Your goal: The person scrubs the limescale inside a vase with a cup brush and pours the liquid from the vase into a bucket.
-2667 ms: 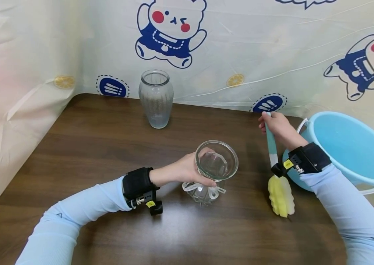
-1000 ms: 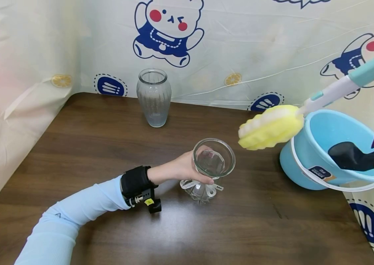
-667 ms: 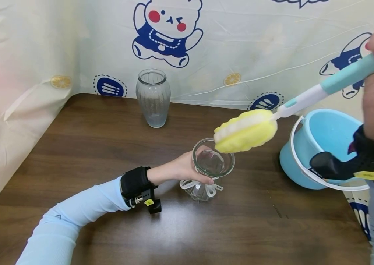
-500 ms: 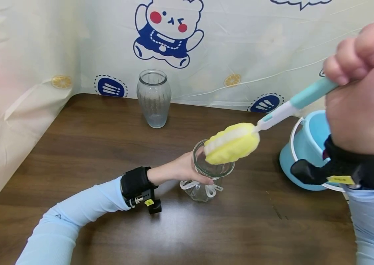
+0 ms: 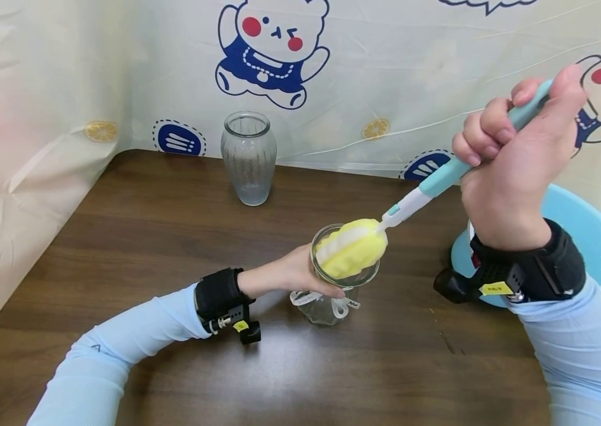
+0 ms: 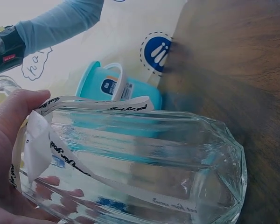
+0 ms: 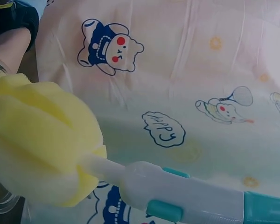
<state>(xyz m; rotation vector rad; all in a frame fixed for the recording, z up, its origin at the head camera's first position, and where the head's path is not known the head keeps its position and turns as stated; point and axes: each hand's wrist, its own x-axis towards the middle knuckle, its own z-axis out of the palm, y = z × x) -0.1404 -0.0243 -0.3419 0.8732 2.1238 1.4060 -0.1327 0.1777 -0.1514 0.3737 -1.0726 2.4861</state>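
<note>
My left hand [image 5: 300,273] grips the neck of a clear glass vase [image 5: 327,310] with a white printed ribbon [image 6: 65,154] tied round it. The faceted glass body fills much of the left wrist view. In the head view my right hand [image 5: 513,160] is wrapped round the teal handle of a bottle brush [image 5: 446,176], raised over the table's right side. The brush slants down to the left, and its yellow and white sponge head [image 5: 352,248] is at the vase's mouth, overlapping the rim. The same sponge shows large in the right wrist view.
A second, ribbed glass vase [image 5: 249,160] stands at the back of the brown wooden table [image 5: 173,225]. To the right is a light blue bucket [image 5: 593,236], partly hidden behind my right wrist. A printed cloth [image 5: 417,71] hangs behind the table.
My right hand has lifted the bottle brush from beside the bucket, turned it sponge first, and brought it left and down to the vase's mouth. My left hand keeps the vase in place.
</note>
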